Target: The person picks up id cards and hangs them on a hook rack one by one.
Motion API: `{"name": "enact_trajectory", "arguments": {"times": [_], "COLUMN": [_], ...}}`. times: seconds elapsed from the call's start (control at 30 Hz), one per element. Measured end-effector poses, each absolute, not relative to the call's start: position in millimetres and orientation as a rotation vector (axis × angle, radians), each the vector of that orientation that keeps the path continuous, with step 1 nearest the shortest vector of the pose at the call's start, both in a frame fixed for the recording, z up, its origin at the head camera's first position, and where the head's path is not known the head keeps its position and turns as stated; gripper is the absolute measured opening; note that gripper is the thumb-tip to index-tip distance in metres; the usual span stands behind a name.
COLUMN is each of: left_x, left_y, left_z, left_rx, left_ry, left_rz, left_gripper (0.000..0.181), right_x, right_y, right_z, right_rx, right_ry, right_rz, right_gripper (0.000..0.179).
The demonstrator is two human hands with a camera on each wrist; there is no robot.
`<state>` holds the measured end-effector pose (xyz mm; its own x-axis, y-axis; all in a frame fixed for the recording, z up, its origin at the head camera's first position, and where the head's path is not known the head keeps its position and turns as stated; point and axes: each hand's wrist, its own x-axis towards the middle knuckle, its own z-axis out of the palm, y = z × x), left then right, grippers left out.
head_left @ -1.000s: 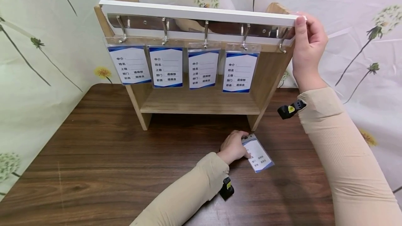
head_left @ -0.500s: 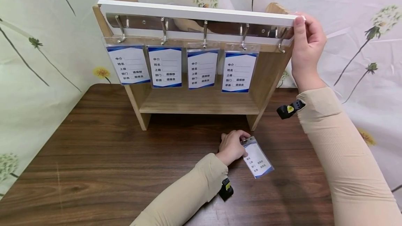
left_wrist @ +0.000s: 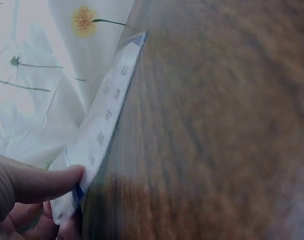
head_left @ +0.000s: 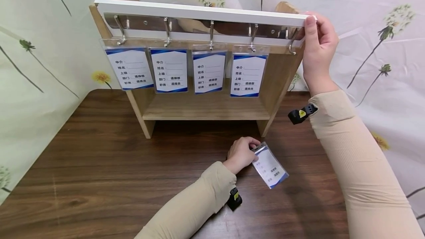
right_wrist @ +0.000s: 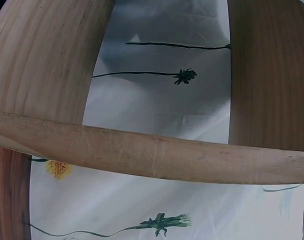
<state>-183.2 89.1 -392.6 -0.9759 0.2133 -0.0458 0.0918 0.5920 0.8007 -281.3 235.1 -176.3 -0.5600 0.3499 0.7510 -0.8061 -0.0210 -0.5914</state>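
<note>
Between thumb and fingers, my left hand [head_left: 241, 154] pinches the slotted top end of a clear-sleeved badge card [head_left: 270, 168] close over the table. In the left wrist view the badge [left_wrist: 107, 110] slants upward from the thumb, printed side showing. My right hand [head_left: 320, 47] grips the right end of the white hook rail [head_left: 199, 10], thumb on its front. Several badge cards [head_left: 169, 70] hang from the metal hooks [head_left: 211, 36] along the rail. The rightmost hook [head_left: 293, 41] bears no card.
The rail sits on a wooden shelf stand [head_left: 206, 110] at the back of the dark wood table [head_left: 99, 180]. Behind it hangs a pale cloth [head_left: 358, 17] printed with dandelions. In the right wrist view the stand's wooden side edge [right_wrist: 157, 155] crosses the picture.
My left fingers have shifted their hold on the badge's top end, and the card has turned and slid slightly. My right hand keeps its place on the rail. The head view has shifted slightly.
</note>
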Motion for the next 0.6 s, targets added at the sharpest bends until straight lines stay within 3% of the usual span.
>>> {"name": "enact_trajectory", "arguments": {"times": [0.17, 0.6], "left_x": [-182.1, -179.7], "left_y": [90.5, 94.5], "left_z": [-391.7, -390.9], "left_rx": [0.295, 0.418], "left_ry": [2.657, 2.426], "left_rz": [1.366, 1.567], "left_gripper": [0.028, 0.020], "right_x": [-281.6, -281.2], "right_y": [235.0, 235.8], "right_z": [-175.8, -175.7], "right_rx": [0.501, 0.508], "right_ry": [-1.394, -1.389], "right_rz": [1.722, 1.726], "right_gripper": [0.020, 0.019]}}
